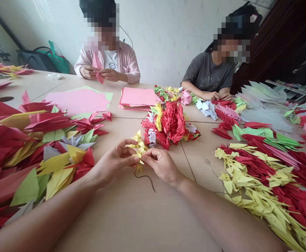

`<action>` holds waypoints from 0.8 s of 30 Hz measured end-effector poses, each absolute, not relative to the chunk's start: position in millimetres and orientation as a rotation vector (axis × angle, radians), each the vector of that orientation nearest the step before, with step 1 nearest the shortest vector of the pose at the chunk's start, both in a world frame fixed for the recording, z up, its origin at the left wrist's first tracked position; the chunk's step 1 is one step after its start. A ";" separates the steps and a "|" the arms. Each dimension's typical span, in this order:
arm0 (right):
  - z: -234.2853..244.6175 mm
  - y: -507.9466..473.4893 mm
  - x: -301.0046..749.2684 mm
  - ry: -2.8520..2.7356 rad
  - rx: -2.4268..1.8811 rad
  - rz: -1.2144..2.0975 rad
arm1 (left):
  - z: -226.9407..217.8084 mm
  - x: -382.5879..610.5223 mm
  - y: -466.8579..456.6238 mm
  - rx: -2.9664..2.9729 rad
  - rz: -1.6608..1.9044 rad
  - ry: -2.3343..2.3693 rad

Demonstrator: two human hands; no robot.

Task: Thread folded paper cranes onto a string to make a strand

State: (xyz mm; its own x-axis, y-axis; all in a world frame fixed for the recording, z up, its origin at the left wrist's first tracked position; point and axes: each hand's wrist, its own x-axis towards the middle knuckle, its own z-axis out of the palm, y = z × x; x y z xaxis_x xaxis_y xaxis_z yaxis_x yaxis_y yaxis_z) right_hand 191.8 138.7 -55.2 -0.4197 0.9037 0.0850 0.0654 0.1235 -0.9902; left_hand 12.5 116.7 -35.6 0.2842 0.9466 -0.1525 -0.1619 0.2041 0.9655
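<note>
Between my two hands, over the middle of the table, is a short cluster of yellow folded-paper cranes (139, 141). My left hand (120, 157) pinches its left side between thumb and fingers. My right hand (162, 164) is closed on the lower right part, thumb against fingertips. A dark thread (149, 178) hangs from the bottom of the cluster and curls onto the table. Just beyond my hands lies a heap of strung red cranes (172, 120) with some yellow and white ones. My fingers partly hide the yellow pieces.
Large folded paper pieces (55, 140) pile up at left. Yellow garlands (258, 196) and red ones spread at right. A pink paper stack (139, 97) and loose sheets (76, 101) lie farther back. Across the table, one person (130, 61) holds pink folded paper; another (208, 73) handles small pieces.
</note>
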 end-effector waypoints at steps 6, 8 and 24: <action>-53.3 134.9 191.3 -1.611 -1.052 1.355 | -34.0 17.0 112.5 1.170 0.989 0.993; -52.4 132.1 189.8 -1.607 -1.091 1.333 | -34.8 19.7 111.0 1.184 0.999 1.008; -53.9 132.2 188.4 -1.807 -1.041 1.302 | -38.3 15.9 116.9 1.083 1.089 1.232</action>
State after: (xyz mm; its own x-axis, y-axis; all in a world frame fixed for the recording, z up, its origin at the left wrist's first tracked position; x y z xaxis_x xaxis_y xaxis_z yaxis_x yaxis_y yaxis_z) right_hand 188.4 132.2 -53.9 -0.4574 0.8868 0.0658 0.2187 0.1839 -0.9583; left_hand 15.9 116.9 -38.3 0.0325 0.9875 -0.1542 -0.0322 0.1553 0.9874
